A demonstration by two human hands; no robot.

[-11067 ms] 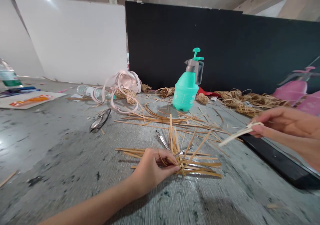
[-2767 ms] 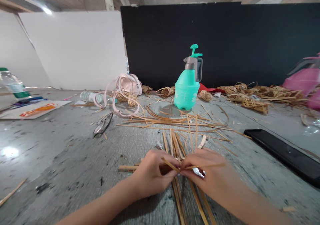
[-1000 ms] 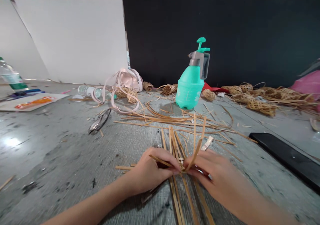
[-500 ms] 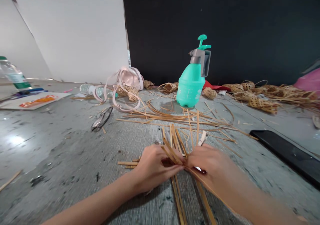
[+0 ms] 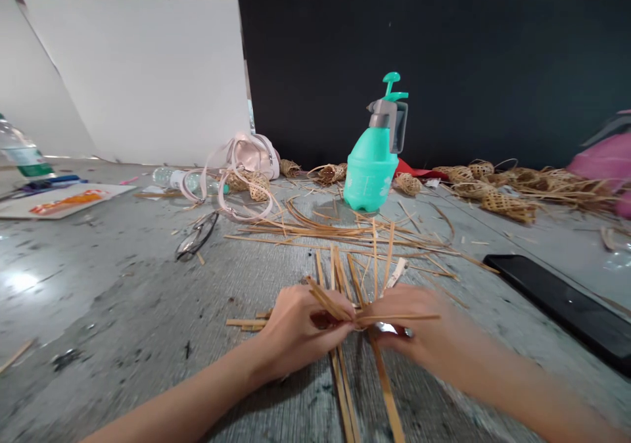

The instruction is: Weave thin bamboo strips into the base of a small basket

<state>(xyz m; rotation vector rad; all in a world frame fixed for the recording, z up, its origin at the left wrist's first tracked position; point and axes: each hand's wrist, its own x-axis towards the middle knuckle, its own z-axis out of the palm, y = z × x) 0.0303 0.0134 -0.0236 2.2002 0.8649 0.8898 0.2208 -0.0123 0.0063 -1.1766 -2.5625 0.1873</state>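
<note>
Thin bamboo strips cross one another at the front middle of the grey table, fanning away from and toward me. My left hand pinches the strips where they cross, thumb and fingertips together. Close against it on the right, my right hand is curled at the same crossing, with one strip lying over its fingers. A shiny metal object with a dark red end shows under the right hand's fingers. A whitish clip-like piece sticks up behind that hand. The point between the fingertips is partly hidden.
Behind the hands lie loose strips and a green spray bottle. A black phone is at the right, glasses and a pink bag at the left. Woven pieces line the back right, near a dark board.
The strip that ran down from the crossing under my right hand now points right across its fingers. The view has shifted slightly, and both hands remain at the crossing.
</note>
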